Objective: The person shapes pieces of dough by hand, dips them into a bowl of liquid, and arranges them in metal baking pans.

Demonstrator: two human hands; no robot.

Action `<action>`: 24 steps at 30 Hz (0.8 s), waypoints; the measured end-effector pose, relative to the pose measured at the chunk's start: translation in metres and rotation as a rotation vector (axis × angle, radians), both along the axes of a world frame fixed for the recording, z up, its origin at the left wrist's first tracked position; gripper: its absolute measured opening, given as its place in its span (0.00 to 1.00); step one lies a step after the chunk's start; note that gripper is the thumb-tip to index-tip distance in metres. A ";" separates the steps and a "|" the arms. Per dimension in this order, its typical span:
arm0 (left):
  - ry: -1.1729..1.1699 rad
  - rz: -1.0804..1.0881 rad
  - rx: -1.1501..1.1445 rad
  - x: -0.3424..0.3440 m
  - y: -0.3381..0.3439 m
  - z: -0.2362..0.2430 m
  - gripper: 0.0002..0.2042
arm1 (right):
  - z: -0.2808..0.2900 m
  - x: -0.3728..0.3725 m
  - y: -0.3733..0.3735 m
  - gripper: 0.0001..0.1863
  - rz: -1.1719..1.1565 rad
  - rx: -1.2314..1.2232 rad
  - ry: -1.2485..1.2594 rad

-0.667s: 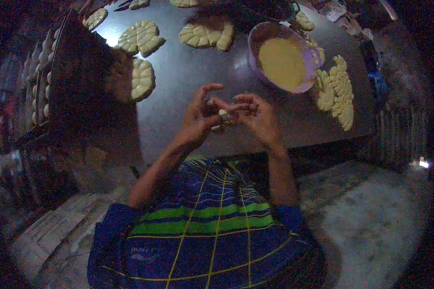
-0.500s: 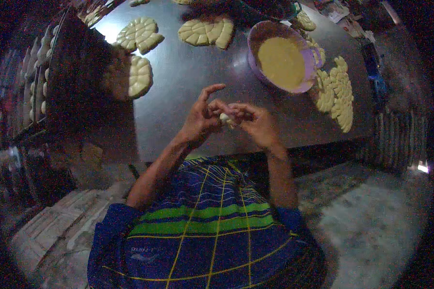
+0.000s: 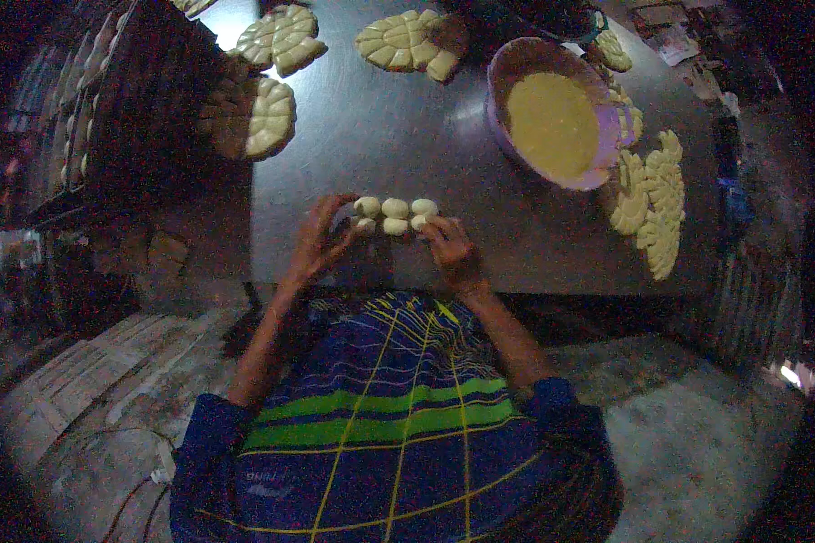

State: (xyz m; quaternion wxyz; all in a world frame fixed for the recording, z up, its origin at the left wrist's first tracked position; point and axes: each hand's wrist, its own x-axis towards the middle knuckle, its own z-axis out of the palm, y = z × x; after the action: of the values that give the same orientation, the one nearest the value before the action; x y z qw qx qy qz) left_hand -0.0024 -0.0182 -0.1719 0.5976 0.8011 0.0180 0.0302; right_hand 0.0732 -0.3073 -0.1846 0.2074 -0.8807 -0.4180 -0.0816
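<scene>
Several small pale dough balls [image 3: 395,217] sit close together in two short rows over the near part of the dark metal table [image 3: 353,145]. Around the left end of the rows curls my left hand [image 3: 319,237], its index finger by the far ball and its thumb by the near one. My right hand [image 3: 457,256] has its fingertips on the near ball at the right end, with the thumb side partly hidden. Whether the balls rest on the tabletop or are lifted a little, I cannot tell.
A purple tub [image 3: 497,118] of yellow batter stands at the right. Beyond it lie flat shaped dough pieces [image 3: 663,204]. Scored dough rounds [image 3: 281,38] lie at the far left and far middle. A dark rack [image 3: 145,100] with rolls stands left of the table.
My hands, close together on a small bit of dough before, have moved apart. Between them the two rows of dough balls now show. The view has shifted slightly left.
</scene>
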 end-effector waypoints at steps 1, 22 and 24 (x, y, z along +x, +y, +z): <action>-0.020 0.008 0.102 0.002 -0.003 -0.004 0.28 | 0.002 0.002 0.003 0.23 0.021 0.029 0.020; -0.099 -0.394 0.823 0.021 0.012 -0.143 0.26 | -0.040 0.031 0.071 0.39 0.464 -0.107 -0.211; -0.292 -0.252 0.839 -0.001 0.024 -0.109 0.28 | -0.028 0.005 0.080 0.44 0.197 -0.122 -0.140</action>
State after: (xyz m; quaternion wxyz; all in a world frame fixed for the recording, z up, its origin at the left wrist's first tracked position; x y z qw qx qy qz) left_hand -0.0032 0.0063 -0.2812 0.2168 0.9570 -0.1778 0.0746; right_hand 0.0779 -0.2273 -0.2130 0.1307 -0.8385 -0.5202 -0.0964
